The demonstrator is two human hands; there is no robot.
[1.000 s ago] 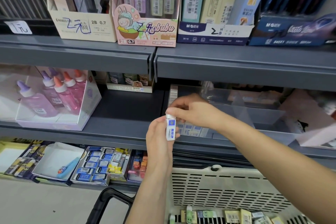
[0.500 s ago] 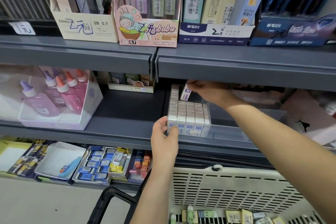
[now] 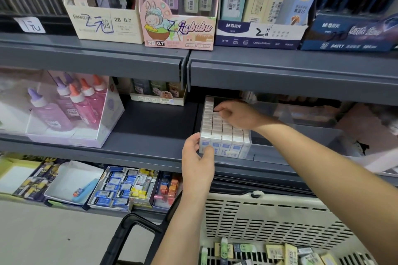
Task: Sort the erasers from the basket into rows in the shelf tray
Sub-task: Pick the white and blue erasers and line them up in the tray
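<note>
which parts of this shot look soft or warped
Head view: the wide lens bows the shelf edge; the glue bottles look hazy behind clear plastic; the far right of the middle shelf is smeared and dim; the erasers in the tray, the left hand and the right hand look fairly sharp.

Head-worn view, down onto near shelf [image 3: 150, 150]
</note>
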